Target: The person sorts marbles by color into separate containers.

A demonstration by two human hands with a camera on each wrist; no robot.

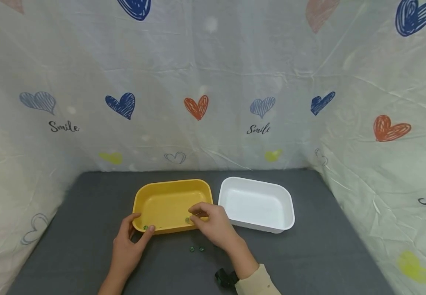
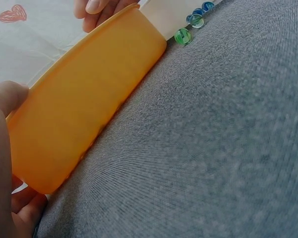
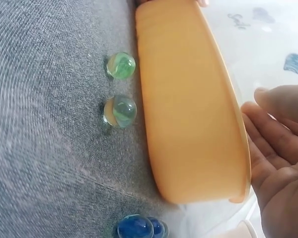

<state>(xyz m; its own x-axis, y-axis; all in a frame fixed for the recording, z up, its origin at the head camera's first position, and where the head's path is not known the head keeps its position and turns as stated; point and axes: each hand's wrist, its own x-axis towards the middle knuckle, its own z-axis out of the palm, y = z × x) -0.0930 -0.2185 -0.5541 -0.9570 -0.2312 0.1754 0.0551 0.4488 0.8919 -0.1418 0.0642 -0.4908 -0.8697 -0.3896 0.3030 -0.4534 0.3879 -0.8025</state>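
Note:
My left hand (image 1: 127, 250) grips the left end of a yellow tray (image 1: 176, 185), thumb over the front rim. Over the tray's front right corner hovers my right hand (image 1: 214, 223), with its thumb and fingers apart in the right wrist view. Just below those fingertips a marble (image 1: 187, 220) shows inside the tray. Another green marble (image 1: 145, 227) lies in the tray near my left thumb. On the cloth before the tray sit a green marble (image 3: 121, 65) and a clear greenish one (image 3: 120, 111). Blue marbles (image 3: 135, 227) lie farther right, hidden from the head view by my right arm.
A white tray (image 1: 286, 205) stands right of the yellow one, close beside it. Dark grey cloth (image 1: 308, 262) covers the table. A white curtain (image 1: 227, 135) printed with hearts hangs behind and at both sides. A black wrist device (image 1: 225, 278) sits at my right cuff.

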